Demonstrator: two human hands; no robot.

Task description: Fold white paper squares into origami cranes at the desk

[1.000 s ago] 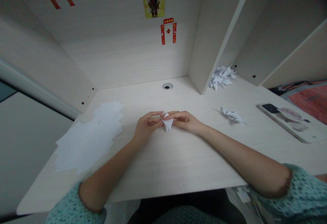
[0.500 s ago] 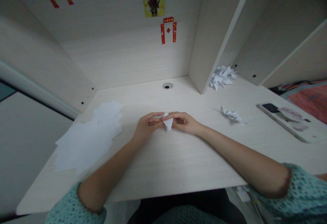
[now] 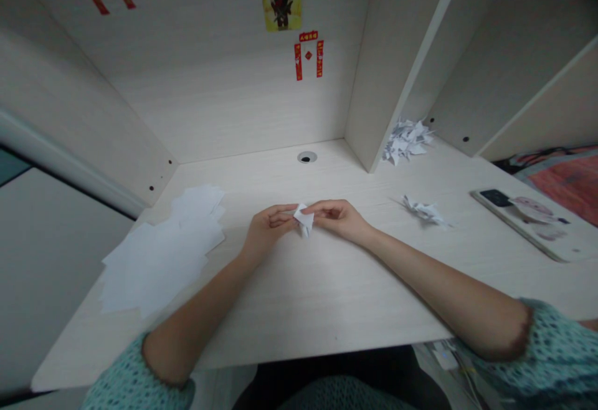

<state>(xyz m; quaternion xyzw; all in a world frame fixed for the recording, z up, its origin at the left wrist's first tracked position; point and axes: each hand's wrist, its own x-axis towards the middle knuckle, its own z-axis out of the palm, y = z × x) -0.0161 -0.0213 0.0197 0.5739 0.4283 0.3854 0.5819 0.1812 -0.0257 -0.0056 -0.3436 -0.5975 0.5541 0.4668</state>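
Observation:
A small piece of folded white paper (image 3: 304, 218) is pinched between both hands, above the middle of the desk. My left hand (image 3: 271, 224) grips its left edge with thumb and fingertips. From the other side, my right hand (image 3: 340, 218) pinches its upper right part between thumb and index finger. The paper has a flat, angular flap on top and narrower points hanging below. Its fine folds are too small to make out. To the left lies a spread of loose white paper sheets (image 3: 163, 251), overlapping one another.
Right of my hands lies a small cluster of folded white paper pieces (image 3: 424, 210). A bigger pile of them (image 3: 407, 141) sits behind the upright divider (image 3: 387, 86). A phone (image 3: 532, 220) lies at the right. A cable hole (image 3: 307, 157) is at the desk's back.
The folded paper has turned, and its flap now faces up with points below. My right fingers have drawn back slightly to its right edge; both hands stay in place.

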